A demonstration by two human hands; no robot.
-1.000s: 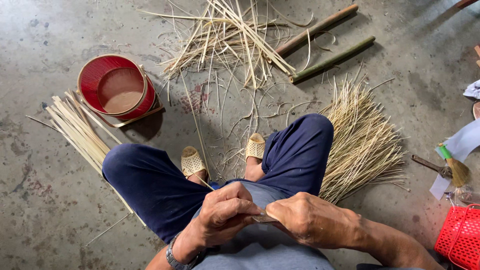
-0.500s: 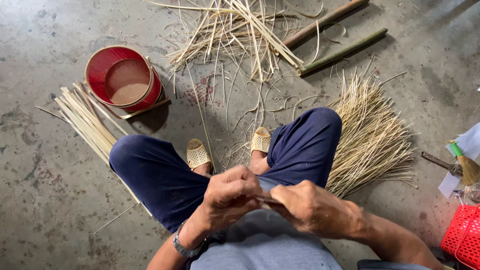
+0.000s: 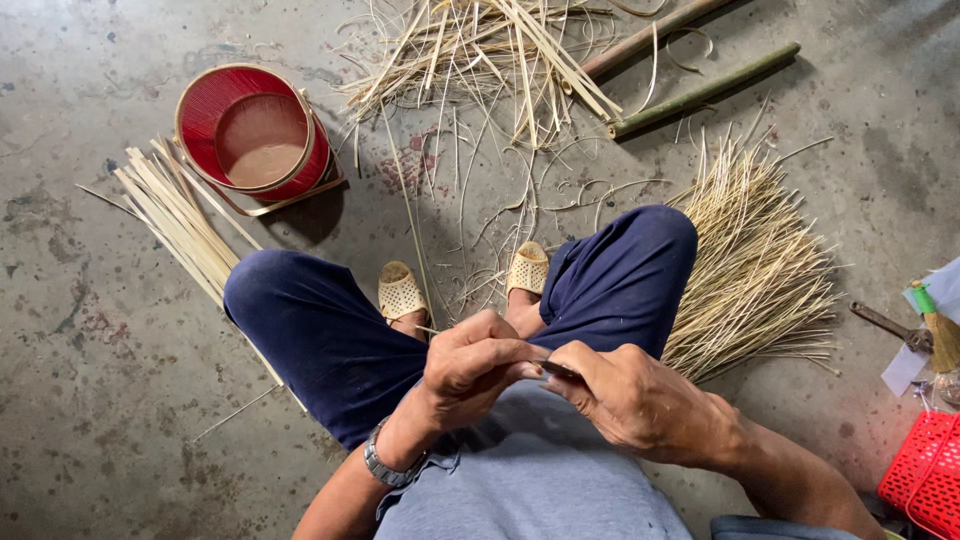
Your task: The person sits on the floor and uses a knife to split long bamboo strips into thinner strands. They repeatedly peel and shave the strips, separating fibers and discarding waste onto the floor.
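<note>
- Down on the concrete floor (image 3: 80,420), a seated person works over their lap, knees apart.
- The left hand (image 3: 470,365) is curled shut, pinching a thin bamboo strip (image 3: 412,240) that runs forward between the sandalled feet.
- The right hand (image 3: 640,400) is closed around a small dark blade (image 3: 560,371), which touches the strip where the hands meet.
- To my eye, a shallow blade angle and firm thumbs would suit this cut.
- A fan of slivers (image 3: 760,270) lies beside the right knee; a red bucket (image 3: 255,130) stands well apart.
</note>
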